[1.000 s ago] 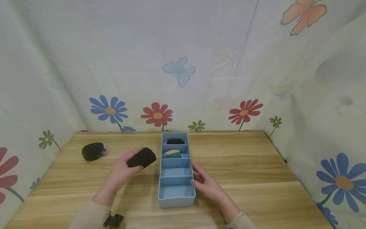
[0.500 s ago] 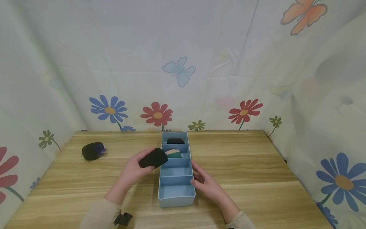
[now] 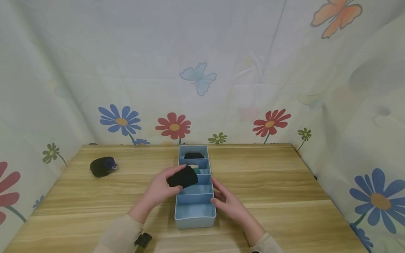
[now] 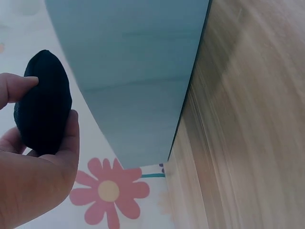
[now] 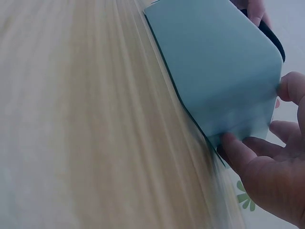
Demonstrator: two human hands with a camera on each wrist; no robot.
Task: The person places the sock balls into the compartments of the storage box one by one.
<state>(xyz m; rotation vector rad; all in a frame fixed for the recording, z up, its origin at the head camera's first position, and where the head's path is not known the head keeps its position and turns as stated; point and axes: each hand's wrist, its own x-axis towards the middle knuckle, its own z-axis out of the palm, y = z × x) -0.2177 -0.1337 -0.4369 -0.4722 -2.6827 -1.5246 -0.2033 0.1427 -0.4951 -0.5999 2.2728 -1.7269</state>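
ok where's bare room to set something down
Bare tabletop stretches from the box and right hand to its right edge; another patch lies between the left hand and the leftmost dark bundle. It's crowded around the box, between both hands.

Box (image 3: 195, 222) mid-surface (image 3: 269, 182), lengthwise front to back. Rear bundle (image 3: 194, 155) in its back compartment, second bundle (image 3: 197, 170) in next one forward. Held bundle (image 3: 183, 177) in left hand (image 3: 159, 189), above box's middle. Right hand (image 3: 229, 203) at box's right side. Loose bundle (image 3: 102, 167) far left on surface.
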